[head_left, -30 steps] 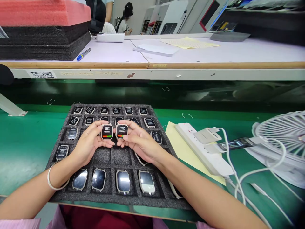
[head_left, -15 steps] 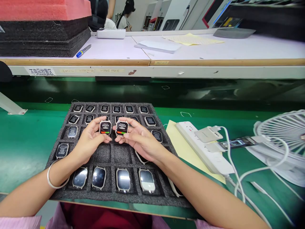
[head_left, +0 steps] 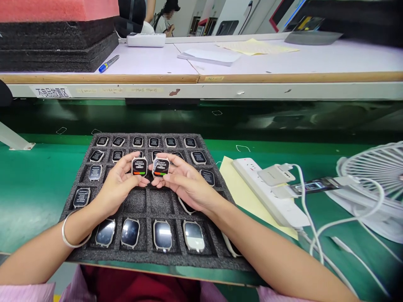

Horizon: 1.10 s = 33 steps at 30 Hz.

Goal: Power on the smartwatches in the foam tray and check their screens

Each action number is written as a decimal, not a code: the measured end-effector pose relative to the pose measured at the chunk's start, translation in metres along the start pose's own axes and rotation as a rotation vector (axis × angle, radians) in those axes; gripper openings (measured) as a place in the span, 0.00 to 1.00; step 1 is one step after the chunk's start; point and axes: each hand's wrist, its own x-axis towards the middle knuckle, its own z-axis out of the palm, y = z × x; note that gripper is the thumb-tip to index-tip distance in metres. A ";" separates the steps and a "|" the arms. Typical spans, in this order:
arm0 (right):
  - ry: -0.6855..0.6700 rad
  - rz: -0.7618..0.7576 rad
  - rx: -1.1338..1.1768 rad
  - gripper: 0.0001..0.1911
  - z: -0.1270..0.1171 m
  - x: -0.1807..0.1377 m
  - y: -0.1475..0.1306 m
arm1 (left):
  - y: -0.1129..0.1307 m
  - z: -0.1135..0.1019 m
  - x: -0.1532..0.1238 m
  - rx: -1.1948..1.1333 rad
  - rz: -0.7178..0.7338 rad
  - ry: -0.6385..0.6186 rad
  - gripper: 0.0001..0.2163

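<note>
My left hand [head_left: 121, 180] grips a smartwatch body [head_left: 139, 167] without a strap, its lit screen facing me with text and a red and green bar. Close beside it, my right hand [head_left: 185, 180] holds a second smartwatch [head_left: 160, 167] showing a similar screen. Both are held above a black foam tray [head_left: 135, 203] with square pockets. Several more watch bodies lie in the pockets: the far rows show white text, while watches in the front row, such as this dark-screened watch [head_left: 163, 235], show no text. My hands and forearms hide part of the tray.
Right of the tray lie a yellow sheet [head_left: 228, 167], a white power strip [head_left: 267, 191] with plugged-in adapters and cables [head_left: 317, 235], and a white fan [head_left: 374, 176]. A shelf [head_left: 201, 90] crosses behind, bearing stacked foam [head_left: 56, 46], a marker [head_left: 108, 63] and papers [head_left: 209, 56]. A person [head_left: 165, 21] is beyond.
Both hands keep hold of the two watches in nearly the same place. The view has shifted slightly, with the shelf a little higher in the picture.
</note>
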 end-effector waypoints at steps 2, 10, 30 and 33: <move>0.002 -0.007 -0.001 0.25 0.000 0.000 0.000 | 0.000 0.000 0.000 0.008 0.008 -0.010 0.27; 0.009 -0.023 -0.035 0.26 0.001 -0.001 -0.001 | -0.002 0.000 0.001 0.023 0.040 -0.047 0.26; 0.000 -0.027 -0.046 0.25 0.000 -0.001 0.000 | -0.002 0.002 0.001 0.021 0.070 -0.051 0.24; 0.009 -0.043 -0.035 0.25 0.000 0.000 0.000 | 0.000 0.003 -0.002 -0.007 0.036 -0.055 0.25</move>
